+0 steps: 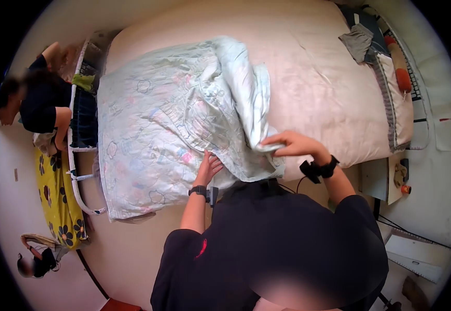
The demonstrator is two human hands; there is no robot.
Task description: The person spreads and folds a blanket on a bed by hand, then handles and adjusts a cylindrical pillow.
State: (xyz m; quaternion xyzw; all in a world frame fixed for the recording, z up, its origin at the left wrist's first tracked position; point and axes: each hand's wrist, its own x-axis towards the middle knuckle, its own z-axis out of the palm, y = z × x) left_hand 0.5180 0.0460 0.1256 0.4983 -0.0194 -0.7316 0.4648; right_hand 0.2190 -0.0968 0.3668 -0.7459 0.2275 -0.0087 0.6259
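A pale blue-green quilt [147, 114] with pink and blue prints lies over the left part of the bed. Its right side is bunched and folded over itself, with a rolled ridge running towards me. My right hand [293, 144] pinches the near end of that fold between thumb and fingers. Further left, my left hand [210, 167] rests against the quilt near the bed's front edge, fingers stretched out and partly spread. Both wrists carry black bands with small devices.
A cream sheet [318, 78] covers the mattress. Pillows [396, 114], a red-ended bolster [399, 65] and grey cloth [357, 42] lie at the right end. White metal bed rails [72, 129] stand left, with people beyond. A small cabinet [383, 179] stands at right.
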